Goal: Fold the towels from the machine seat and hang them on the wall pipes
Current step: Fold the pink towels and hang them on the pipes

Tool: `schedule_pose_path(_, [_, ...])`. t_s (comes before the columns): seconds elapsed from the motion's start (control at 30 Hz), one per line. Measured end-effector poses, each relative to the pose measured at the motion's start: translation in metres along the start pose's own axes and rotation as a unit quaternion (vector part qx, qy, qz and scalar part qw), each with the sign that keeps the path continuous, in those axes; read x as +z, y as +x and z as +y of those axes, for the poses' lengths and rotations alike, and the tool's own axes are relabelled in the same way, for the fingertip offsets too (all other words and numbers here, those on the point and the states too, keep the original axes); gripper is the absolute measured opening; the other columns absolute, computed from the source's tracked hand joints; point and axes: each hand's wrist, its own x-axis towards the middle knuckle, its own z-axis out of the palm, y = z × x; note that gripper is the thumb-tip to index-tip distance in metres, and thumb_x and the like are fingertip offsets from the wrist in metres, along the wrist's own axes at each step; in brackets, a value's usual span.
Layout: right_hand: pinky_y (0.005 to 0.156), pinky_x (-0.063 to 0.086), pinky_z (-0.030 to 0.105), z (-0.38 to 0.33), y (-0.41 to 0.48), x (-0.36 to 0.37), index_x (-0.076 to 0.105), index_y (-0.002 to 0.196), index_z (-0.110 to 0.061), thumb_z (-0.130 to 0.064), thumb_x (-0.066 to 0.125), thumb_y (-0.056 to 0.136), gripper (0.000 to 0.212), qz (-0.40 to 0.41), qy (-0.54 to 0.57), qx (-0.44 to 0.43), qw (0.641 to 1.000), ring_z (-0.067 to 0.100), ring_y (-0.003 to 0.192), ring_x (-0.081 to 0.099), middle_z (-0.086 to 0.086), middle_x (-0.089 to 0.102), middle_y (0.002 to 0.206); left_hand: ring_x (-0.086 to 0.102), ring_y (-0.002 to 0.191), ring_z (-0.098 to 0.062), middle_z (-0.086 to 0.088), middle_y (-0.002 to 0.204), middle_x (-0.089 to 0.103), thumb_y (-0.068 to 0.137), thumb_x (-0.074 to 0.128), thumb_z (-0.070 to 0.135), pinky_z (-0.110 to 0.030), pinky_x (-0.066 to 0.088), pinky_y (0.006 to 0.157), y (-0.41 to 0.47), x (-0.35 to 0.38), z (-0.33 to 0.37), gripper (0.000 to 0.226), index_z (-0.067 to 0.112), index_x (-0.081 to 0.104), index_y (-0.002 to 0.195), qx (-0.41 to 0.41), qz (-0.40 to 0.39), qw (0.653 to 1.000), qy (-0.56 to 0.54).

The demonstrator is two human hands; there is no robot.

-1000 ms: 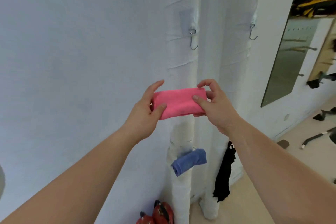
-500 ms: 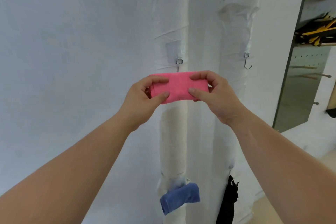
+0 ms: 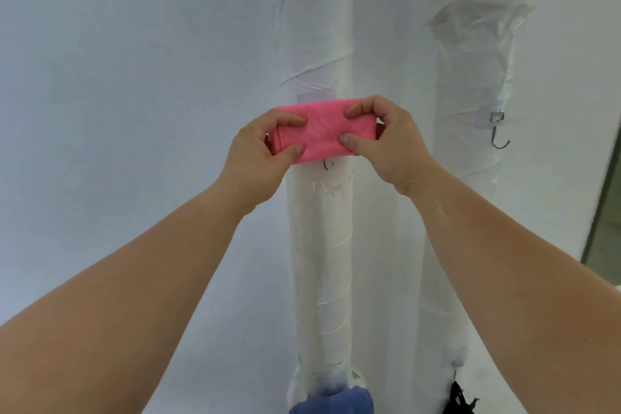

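A folded pink towel (image 3: 324,133) is held flat against the left white-wrapped wall pipe (image 3: 321,245). My left hand (image 3: 258,158) pinches its left end and my right hand (image 3: 389,144) pinches its right end. The towel covers most of a metal hook (image 3: 328,165) on that pipe; only the hook's curved tip shows below the towel's lower edge. A folded blue towel (image 3: 334,402) hangs lower on the same pipe at the bottom edge of the view.
A second wrapped pipe (image 3: 470,178) stands to the right, with a bare metal hook (image 3: 499,134) on it. A black cloth (image 3: 458,402) hangs low on that pipe. A plain white wall (image 3: 134,77) fills the left. A mirror edge (image 3: 605,212) shows at far right.
Both hands have raised the pink towel up the pipe, from below the hook to over it. The view has tilted up, so the blue towel sits lower in frame.
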Motion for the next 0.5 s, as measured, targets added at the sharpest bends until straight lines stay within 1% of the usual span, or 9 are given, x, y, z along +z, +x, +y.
schedule_pose_path(0.1, [0.063, 0.051, 0.023, 0.009, -0.001, 0.002, 0.064, 0.095, -0.022, 0.000, 0.082, 0.075, 0.035, 0.001, 0.014, -0.011, 1.000, 0.009, 0.068, 0.053, -0.017, 0.063, 0.095, 0.061, 0.085, -0.014, 0.011, 0.101, 0.065, 0.084, 0.075, 0.006, -0.037, 0.057, 0.082, -0.001, 0.003, -0.006, 0.036, 0.035, 0.071, 0.104, 0.005, 0.010, 1.000, 0.006])
schedule_pose_path(0.17, [0.063, 0.050, 0.024, 0.012, -0.002, 0.002, 0.064, 0.094, -0.023, -0.002, 0.083, 0.075, 0.034, 0.005, 0.019, -0.018, 1.000, 0.009, 0.068, 0.052, -0.017, 0.063, 0.093, 0.062, 0.091, -0.023, 0.007, 0.103, 0.067, 0.083, 0.075, 0.008, -0.041, 0.057, 0.084, -0.002, 0.004, -0.008, 0.036, 0.037, 0.070, 0.105, 0.013, 0.019, 1.000, 0.016])
schedule_pose_path(0.23, [0.062, 0.047, 0.021, 0.014, -0.004, 0.003, 0.064, 0.094, -0.024, -0.002, 0.083, 0.075, 0.034, 0.008, 0.017, -0.031, 0.999, 0.008, 0.067, 0.050, -0.015, 0.063, 0.094, 0.061, 0.089, -0.026, 0.005, 0.101, 0.066, 0.083, 0.075, 0.009, -0.040, 0.056, 0.081, -0.003, 0.004, -0.010, 0.037, 0.038, 0.069, 0.105, 0.026, 0.022, 0.999, 0.032])
schedule_pose_path(0.3, [0.062, 0.045, 0.020, 0.018, -0.007, 0.003, 0.063, 0.094, -0.024, -0.003, 0.084, 0.074, 0.035, 0.007, 0.016, -0.040, 0.999, 0.006, 0.067, 0.049, -0.014, 0.062, 0.095, 0.061, 0.086, -0.024, 0.005, 0.101, 0.066, 0.084, 0.075, 0.008, -0.037, 0.055, 0.080, -0.004, 0.005, -0.013, 0.038, 0.038, 0.069, 0.106, 0.034, 0.019, 0.998, 0.042])
schedule_pose_path(0.43, [0.062, 0.046, 0.023, 0.032, -0.015, 0.004, 0.063, 0.094, -0.024, -0.001, 0.083, 0.074, 0.035, 0.012, 0.035, -0.033, 0.999, 0.006, 0.068, 0.050, -0.012, 0.063, 0.094, 0.056, 0.076, -0.012, 0.009, 0.093, 0.064, 0.085, 0.074, 0.007, -0.026, 0.052, 0.074, -0.010, 0.009, -0.019, 0.040, 0.041, 0.067, 0.106, 0.043, 0.017, 0.997, 0.061])
schedule_pose_path(0.47, [0.061, 0.047, 0.025, 0.035, -0.017, 0.006, 0.063, 0.093, -0.024, -0.001, 0.083, 0.075, 0.035, 0.014, 0.041, -0.027, 0.999, 0.007, 0.067, 0.050, -0.013, 0.063, 0.093, 0.055, 0.074, -0.014, 0.006, 0.092, 0.064, 0.085, 0.073, 0.007, -0.027, 0.052, 0.073, -0.012, 0.010, -0.020, 0.040, 0.041, 0.067, 0.106, 0.042, 0.015, 0.997, 0.063])
schedule_pose_path(0.5, [0.061, 0.048, 0.028, 0.038, -0.018, 0.007, 0.063, 0.093, -0.025, -0.001, 0.083, 0.075, 0.035, 0.016, 0.046, -0.022, 0.999, 0.008, 0.067, 0.050, -0.013, 0.062, 0.091, 0.056, 0.075, -0.019, 0.001, 0.092, 0.065, 0.086, 0.073, 0.007, -0.030, 0.052, 0.073, -0.013, 0.011, -0.021, 0.041, 0.042, 0.067, 0.106, 0.039, 0.013, 0.997, 0.064])
